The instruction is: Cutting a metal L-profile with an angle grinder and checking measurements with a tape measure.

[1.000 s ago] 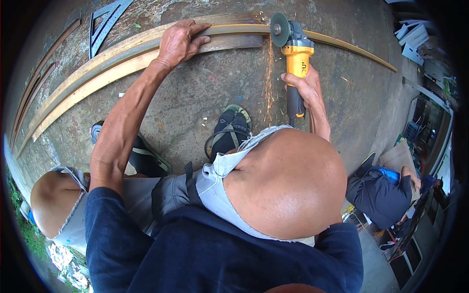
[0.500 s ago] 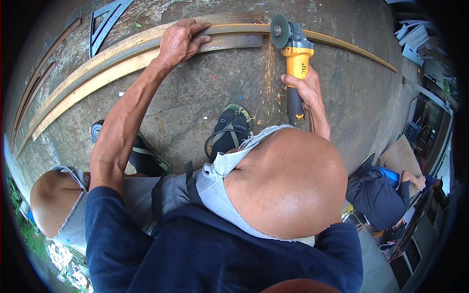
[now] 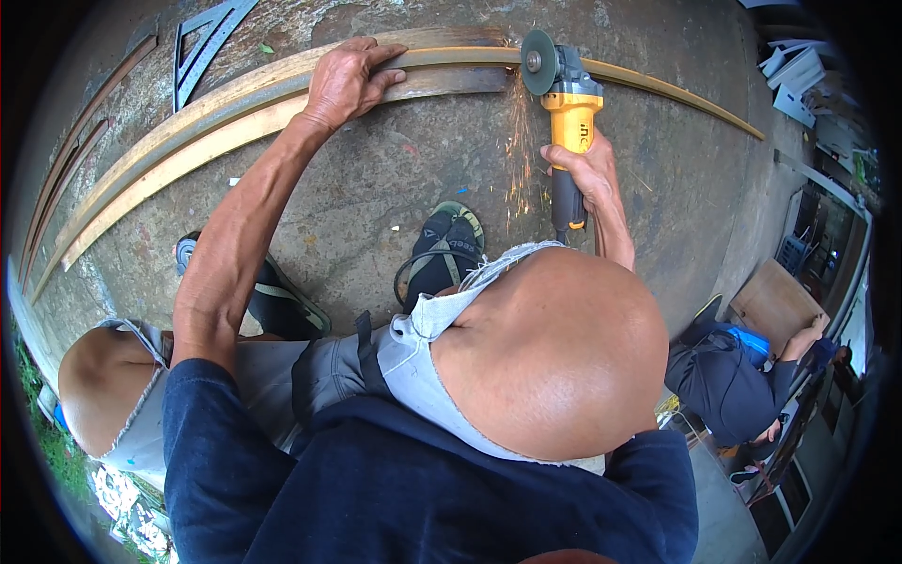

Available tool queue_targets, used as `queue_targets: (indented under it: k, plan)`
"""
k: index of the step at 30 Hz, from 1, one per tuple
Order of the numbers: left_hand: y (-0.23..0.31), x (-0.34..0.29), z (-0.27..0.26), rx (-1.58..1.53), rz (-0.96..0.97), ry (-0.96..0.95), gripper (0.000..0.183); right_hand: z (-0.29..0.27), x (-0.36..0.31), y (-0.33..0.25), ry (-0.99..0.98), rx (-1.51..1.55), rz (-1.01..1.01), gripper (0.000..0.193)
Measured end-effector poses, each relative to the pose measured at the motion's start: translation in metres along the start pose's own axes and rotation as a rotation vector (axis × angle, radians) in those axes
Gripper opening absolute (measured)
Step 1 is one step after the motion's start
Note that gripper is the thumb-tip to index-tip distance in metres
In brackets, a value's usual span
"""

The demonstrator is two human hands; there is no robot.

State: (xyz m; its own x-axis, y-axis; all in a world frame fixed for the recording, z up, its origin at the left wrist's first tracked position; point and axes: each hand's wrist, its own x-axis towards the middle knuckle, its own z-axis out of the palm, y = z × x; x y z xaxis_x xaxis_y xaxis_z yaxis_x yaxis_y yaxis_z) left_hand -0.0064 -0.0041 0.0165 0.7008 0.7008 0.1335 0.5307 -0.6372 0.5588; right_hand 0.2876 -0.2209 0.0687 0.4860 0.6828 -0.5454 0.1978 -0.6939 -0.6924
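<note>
A long thin metal bar (image 3: 460,55) lies along a wooden plank (image 3: 451,82), and its right end runs on past the plank. My left hand (image 3: 349,83) is closed over the bar, thumb and fingers pressing it against the wood. In my right hand (image 3: 592,171) is a yellow and black angle grinder (image 3: 571,120), gripped around its body. Its green disc (image 3: 536,62) stands upright at the bar, just beyond the plank's right end. Orange sparks (image 3: 520,155) spray from there toward my feet. The exact contact point is hidden behind the disc.
A blue-grey triangular square (image 3: 209,47) and rusty metal strips (image 3: 73,155) lie on the concrete at the left. My sandalled foot (image 3: 446,246) is close to the sparks. At right, a co-worker (image 3: 728,381) crouches by a brown board (image 3: 778,305).
Both my hands and the grinder keep nearly the same place while sparks keep flying. The co-worker's arm and the brown board have shifted slightly.
</note>
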Motion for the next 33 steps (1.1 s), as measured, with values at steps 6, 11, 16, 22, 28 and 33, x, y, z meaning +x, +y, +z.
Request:
queue_targets:
  k: [6,11,16,22,28,33]
  plan:
    - [0.001,0.0,-0.002,-0.003,-0.007,-0.015,0.038,0.001,-0.002,-0.008,-0.039,0.063,0.066,0.043]
    - [0.002,0.0,-0.002,-0.009,-0.015,-0.015,0.038,-0.002,0.004,0.008,0.01,0.007,-0.004,0.043]
    - [0.001,0.0,0.0,0.0,-0.013,-0.015,0.038,-0.001,-0.001,0.0,0.002,0.003,0.042,0.045]
    - [0.001,0.0,-0.001,0.007,-0.003,-0.012,0.038,-0.001,0.003,0.005,0.006,-0.001,-0.026,0.044]
    - [0.003,0.0,-0.002,-0.002,-0.011,-0.011,0.038,-0.001,0.003,0.001,-0.004,-0.008,-0.013,0.045]
    - [0.001,0.0,-0.001,-0.012,-0.009,-0.008,0.039,-0.001,0.003,0.004,-0.003,0.013,-0.02,0.045]
